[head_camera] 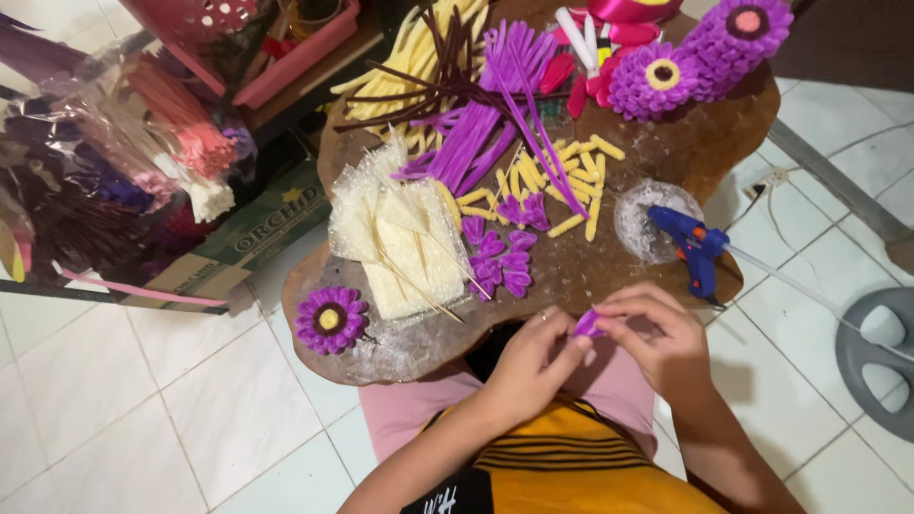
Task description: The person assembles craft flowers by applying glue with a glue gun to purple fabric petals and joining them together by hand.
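**Head view: two hands pinching a purple pipe-cleaner piece**

Head camera is looking down at a low, irregular wooden board [666, 152] resting over the person's lap. Both hands are meeting just past its near edge. The left hand [533, 366] is closing thumb and forefinger on a small purple pipe-cleaner piece [586, 324], and the right hand [657, 338] is pinching the same piece from the other side, fingers curled together around it.

Just beyond the right hand, a blue glue gun [693, 243] is lying on the board beside a clear round dish [636, 221]. Further left, a cluster of folded purple petals [500, 259] is sitting next to a white foam block [405, 247] with thin wooden skewers across it. A finished purple flower [329, 320] with a yellow centre is lying at the board's near left corner. Short yellow pipe-cleaner pieces [571, 181] and long purple pipe cleaners [486, 114] are spreading across the far half, and two more purple flowers [700, 52] are resting at the far right.
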